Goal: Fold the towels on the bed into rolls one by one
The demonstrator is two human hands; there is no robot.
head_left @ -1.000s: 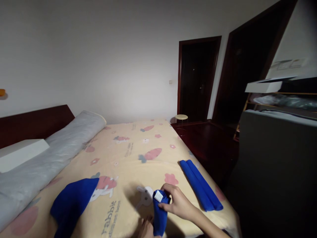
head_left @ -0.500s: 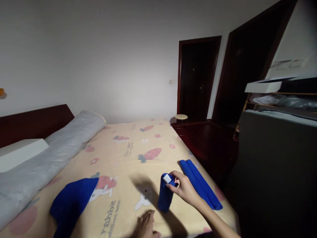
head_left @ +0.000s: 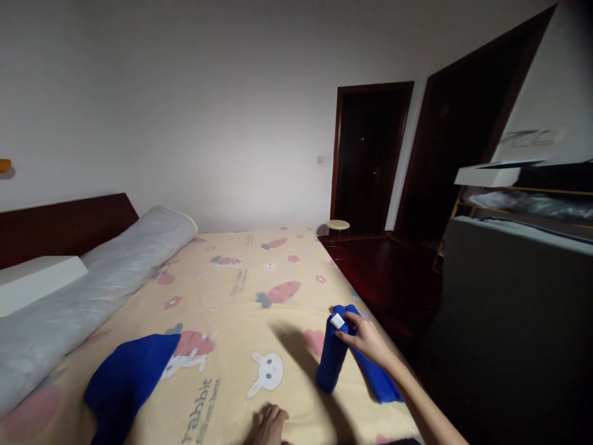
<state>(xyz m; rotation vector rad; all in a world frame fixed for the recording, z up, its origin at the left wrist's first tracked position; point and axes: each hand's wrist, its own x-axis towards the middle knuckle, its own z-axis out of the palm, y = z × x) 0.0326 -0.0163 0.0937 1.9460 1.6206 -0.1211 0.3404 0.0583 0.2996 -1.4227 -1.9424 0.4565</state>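
Note:
My right hand [head_left: 365, 337] is closed around the top end of a rolled blue towel [head_left: 332, 358] with a small white tag, holding it just above the bed, right beside another rolled blue towel [head_left: 377, 374] lying near the bed's right edge. My left hand [head_left: 267, 425] rests on the cartoon-print bedsheet [head_left: 241, 296] at the bottom of the view, holding nothing; its fingers look loosely stretched. A loose blue cloth [head_left: 125, 386] lies spread at the lower left of the bed.
A long grey bolster [head_left: 92, 290] and a white box [head_left: 37, 290] lie along the dark headboard at left. To the right stands a dark cabinet [head_left: 514, 321] with shelves. A small round stool [head_left: 338, 225] and dark doorways are beyond the bed.
My right hand has carried the rolled towel to the right, from the middle of the bed to beside the other roll. My left hand has let go and stayed low on the sheet.

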